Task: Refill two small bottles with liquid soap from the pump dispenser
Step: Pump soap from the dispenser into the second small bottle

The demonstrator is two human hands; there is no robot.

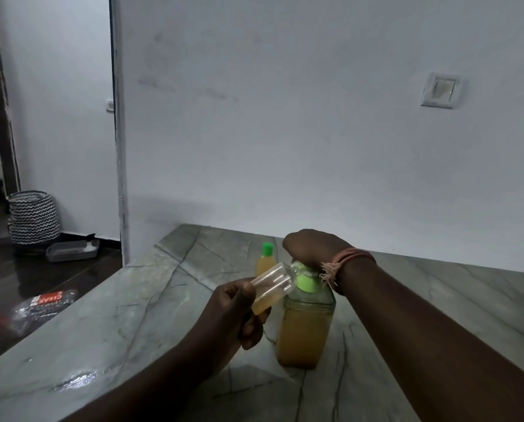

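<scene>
Head view: small bottle held to the pump spout

Head view looks down on a grey marbled tabletop [108, 324] set against a white wall [285, 117]. The left hand [233, 312] has its fingers and thumb curled round the base of a small clear bottle [272, 284], so this grip is closed on the bottle. The bottle is tilted, its open neck raised toward the right and lying right at the top of the pump dispenser [304, 327]; a little yellow soap sits in its lower end by the fingers.

The dispenser stands upright on the tabletop, a clear container mostly full of amber soap, with a green collar [307, 283] at its neck. The right hand [311, 248] rests on top of the pump, fingers bent down over it; the pump head itself is hidden under the hand, and this grip looks curled on it. A pink frayed band [345, 263] circles the right wrist.

Behind the dispenser, a second small bottle [265, 263] with a green cap stands upright on the tabletop, filled with yellow soap, apart from both hands.

On the wall at the right is a light switch [440, 90]. On the dark floor at the left sit a zigzag-patterned basket [34, 217], a grey tray [72, 250] and a plastic packet [44, 303].
</scene>
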